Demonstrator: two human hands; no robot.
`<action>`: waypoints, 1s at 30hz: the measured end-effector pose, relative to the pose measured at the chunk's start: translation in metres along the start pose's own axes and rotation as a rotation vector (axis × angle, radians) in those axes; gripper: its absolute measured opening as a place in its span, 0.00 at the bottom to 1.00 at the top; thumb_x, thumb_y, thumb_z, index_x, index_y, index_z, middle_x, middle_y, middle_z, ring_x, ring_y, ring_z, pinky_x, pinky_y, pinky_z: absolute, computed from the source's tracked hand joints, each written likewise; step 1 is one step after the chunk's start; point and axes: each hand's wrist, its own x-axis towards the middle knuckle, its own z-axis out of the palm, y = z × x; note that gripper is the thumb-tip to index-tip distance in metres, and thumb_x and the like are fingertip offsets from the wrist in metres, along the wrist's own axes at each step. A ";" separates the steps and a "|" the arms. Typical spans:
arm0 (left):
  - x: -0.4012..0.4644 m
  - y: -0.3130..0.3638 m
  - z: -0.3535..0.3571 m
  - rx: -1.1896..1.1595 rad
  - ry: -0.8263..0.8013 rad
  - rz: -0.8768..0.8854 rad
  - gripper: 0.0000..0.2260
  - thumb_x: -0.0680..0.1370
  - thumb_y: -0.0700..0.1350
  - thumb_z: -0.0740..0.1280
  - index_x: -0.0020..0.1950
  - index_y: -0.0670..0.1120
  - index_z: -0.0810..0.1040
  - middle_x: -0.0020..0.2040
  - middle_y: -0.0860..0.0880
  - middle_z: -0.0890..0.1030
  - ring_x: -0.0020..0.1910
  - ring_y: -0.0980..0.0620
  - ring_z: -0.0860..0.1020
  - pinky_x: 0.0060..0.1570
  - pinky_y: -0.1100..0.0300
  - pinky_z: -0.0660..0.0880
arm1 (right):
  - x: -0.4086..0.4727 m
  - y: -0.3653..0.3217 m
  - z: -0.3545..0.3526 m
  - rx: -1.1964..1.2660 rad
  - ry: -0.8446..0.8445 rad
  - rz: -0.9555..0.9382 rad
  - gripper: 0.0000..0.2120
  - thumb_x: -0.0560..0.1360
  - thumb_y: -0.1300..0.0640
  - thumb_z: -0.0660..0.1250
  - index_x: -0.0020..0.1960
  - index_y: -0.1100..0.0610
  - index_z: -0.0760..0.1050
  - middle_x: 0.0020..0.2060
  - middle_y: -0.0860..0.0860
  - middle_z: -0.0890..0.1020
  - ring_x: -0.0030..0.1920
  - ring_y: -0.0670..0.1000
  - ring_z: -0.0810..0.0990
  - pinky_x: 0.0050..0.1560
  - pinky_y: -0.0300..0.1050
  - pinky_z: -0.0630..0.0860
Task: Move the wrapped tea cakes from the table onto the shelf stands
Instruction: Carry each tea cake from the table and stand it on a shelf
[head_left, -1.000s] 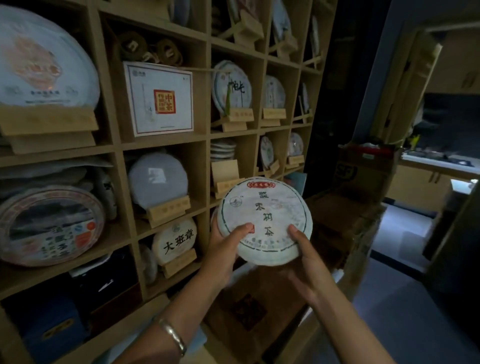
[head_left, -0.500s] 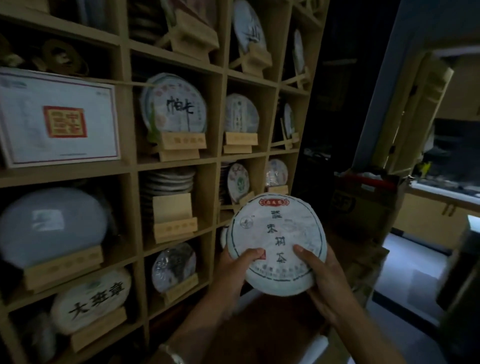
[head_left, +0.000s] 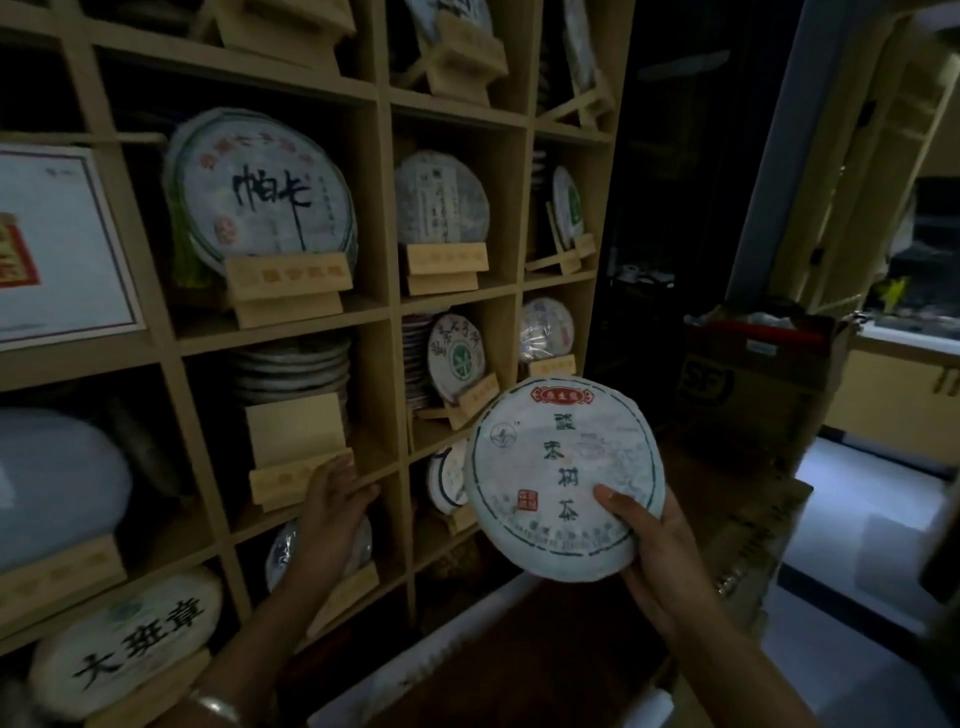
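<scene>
A round white-wrapped tea cake (head_left: 561, 478) with dark characters and a red label is held upright in front of the wooden shelf (head_left: 384, 208). My right hand (head_left: 654, 545) grips its lower right edge, thumb on the face. My left hand (head_left: 332, 509) is off the cake and reaches into a middle cubby, fingers touching the right end of an empty wooden stand (head_left: 296, 457). A stack of flat cakes (head_left: 291, 369) lies behind that stand.
The other cubbies hold wrapped cakes on stands, such as a large cake (head_left: 260, 187) above and another cake (head_left: 457, 353) to the right. A framed certificate (head_left: 57, 244) stands at left. Cardboard boxes (head_left: 753, 395) sit at right, a dark box (head_left: 519, 649) below.
My left hand has let go of the cake and moved left to the empty stand. The right hand alone now holds the cake. The view has moved closer to the shelf.
</scene>
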 end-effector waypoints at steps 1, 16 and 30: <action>0.010 -0.006 -0.010 0.099 0.032 0.048 0.19 0.79 0.34 0.66 0.69 0.42 0.69 0.67 0.41 0.73 0.57 0.58 0.78 0.51 0.68 0.74 | 0.008 0.003 0.001 0.006 0.000 0.011 0.28 0.68 0.61 0.72 0.67 0.51 0.74 0.61 0.53 0.83 0.60 0.54 0.82 0.51 0.50 0.83; 0.110 -0.061 -0.075 0.385 0.247 0.155 0.45 0.66 0.34 0.77 0.77 0.41 0.55 0.73 0.40 0.66 0.70 0.42 0.68 0.69 0.42 0.68 | 0.109 0.081 0.096 0.063 -0.133 0.111 0.26 0.71 0.65 0.69 0.69 0.53 0.73 0.61 0.54 0.83 0.60 0.55 0.82 0.52 0.50 0.83; 0.095 -0.061 -0.089 0.259 0.046 -0.003 0.39 0.66 0.40 0.80 0.73 0.47 0.66 0.65 0.52 0.76 0.59 0.55 0.77 0.54 0.61 0.76 | 0.137 0.116 0.151 0.106 -0.276 0.180 0.27 0.71 0.63 0.69 0.69 0.54 0.73 0.62 0.54 0.82 0.61 0.57 0.81 0.57 0.59 0.80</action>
